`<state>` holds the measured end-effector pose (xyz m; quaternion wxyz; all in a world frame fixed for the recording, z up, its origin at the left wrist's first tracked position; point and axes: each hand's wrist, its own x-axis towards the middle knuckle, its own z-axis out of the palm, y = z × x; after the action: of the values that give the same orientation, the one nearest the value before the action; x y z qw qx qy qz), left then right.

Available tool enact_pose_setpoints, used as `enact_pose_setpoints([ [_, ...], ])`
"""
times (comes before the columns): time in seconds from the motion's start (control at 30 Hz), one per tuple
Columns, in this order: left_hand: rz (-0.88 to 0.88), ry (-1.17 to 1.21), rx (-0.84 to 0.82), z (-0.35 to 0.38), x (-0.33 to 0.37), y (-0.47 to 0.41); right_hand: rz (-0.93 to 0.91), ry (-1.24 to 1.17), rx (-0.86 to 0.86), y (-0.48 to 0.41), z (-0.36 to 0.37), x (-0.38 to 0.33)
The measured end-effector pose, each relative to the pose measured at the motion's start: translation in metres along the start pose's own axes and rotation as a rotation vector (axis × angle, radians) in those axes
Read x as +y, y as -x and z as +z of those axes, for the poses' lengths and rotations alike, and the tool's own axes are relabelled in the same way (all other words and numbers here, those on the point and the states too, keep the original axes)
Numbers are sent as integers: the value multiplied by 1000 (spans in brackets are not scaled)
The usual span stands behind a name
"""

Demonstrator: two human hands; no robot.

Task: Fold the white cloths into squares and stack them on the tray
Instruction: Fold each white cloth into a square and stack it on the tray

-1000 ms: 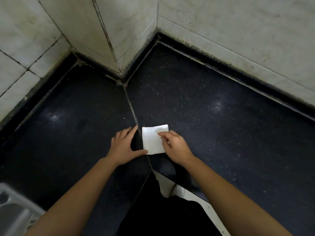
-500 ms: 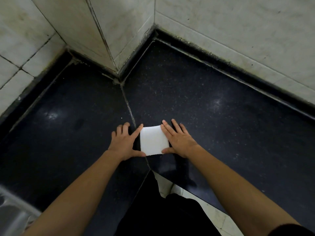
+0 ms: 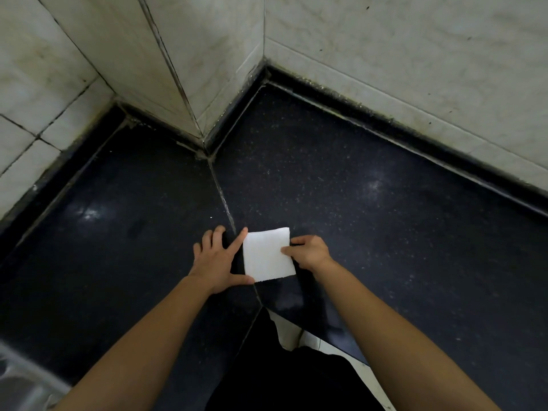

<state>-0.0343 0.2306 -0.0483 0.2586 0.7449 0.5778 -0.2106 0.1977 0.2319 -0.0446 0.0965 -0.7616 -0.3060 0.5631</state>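
Dark speckled surface [image 3: 370,221] spreads wide right and far, up to tiled walls [image 3: 400,63]. Near centre lies the folded white cloth [image 3: 268,254]. The left hand [image 3: 216,261] frames its left edge with straight index finger and thumb, while the right hand [image 3: 312,251] pinches its right edge.

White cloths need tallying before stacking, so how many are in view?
1. The folded white cloth lies on the dark surface, the left hand touching its left edge and the right hand pinching its right edge. Others may lie outside the view.
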Motion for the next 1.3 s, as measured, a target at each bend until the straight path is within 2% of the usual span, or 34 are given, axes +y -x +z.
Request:
enact_pose_setpoints([
  [0.1, 10, 29, 3, 1, -2, 1, 46, -208, -84, 7, -2, -3],
  [0.2, 19, 144, 28, -2, -3, 6, 36, -308, -158, 14, -7, -5],
  [0.3, -53, 470, 77, -10, -2, 5, -13, -352, -175, 22, -19, -10],
  [0.4, -128, 908, 122, -26, 6, -2, -69, -426, -143, 32, -35, -16],
  [0.53, -177, 1389, -11, -54, 44, -12, -149, -556, -89, 52, -64, -24],
  [0.67, -101, 1712, -325, -74, 91, -20, -230, -712, -54, 73, -95, -12],
  [0.73, -19, 1771, -459, -84, 117, -20, -247, -746, -11, 84, -108, 4],
  [0.8, 56, 1765, -518, -88, 141, -20, -244, -785, 50, 93, -118, 22],
  [1.03, 173, 1625, -613, -90, 219, 1, -277, -964, 266, 138, -148, 97],
  [1.3, 413, 1464, -631, -83, 324, 98, -409, -1093, 401, 240, -186, 190],
])
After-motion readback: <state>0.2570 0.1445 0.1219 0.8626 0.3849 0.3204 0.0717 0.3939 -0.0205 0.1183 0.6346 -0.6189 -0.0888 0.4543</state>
